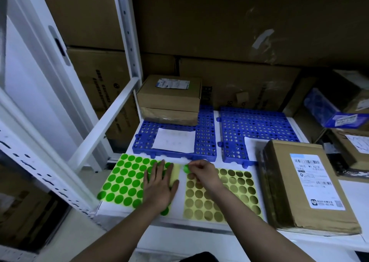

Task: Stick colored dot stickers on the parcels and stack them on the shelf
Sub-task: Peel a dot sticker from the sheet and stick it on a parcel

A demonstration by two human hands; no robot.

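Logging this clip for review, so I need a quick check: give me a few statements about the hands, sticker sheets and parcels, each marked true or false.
1. The left hand lies flat on the sheet of round green stickers. True.
2. The right hand holds nothing. False: it pinches a single green dot sticker.
3. The sheet of round gold stickers lies to the right of the green one. True.
4. The large brown cardboard parcel with a white label sits on a blue perforated plastic mat. False: it lies on the white shelf surface, right of the gold sheet.
5. Two brown cardboard boxes are stacked at the back of the left mat. True.
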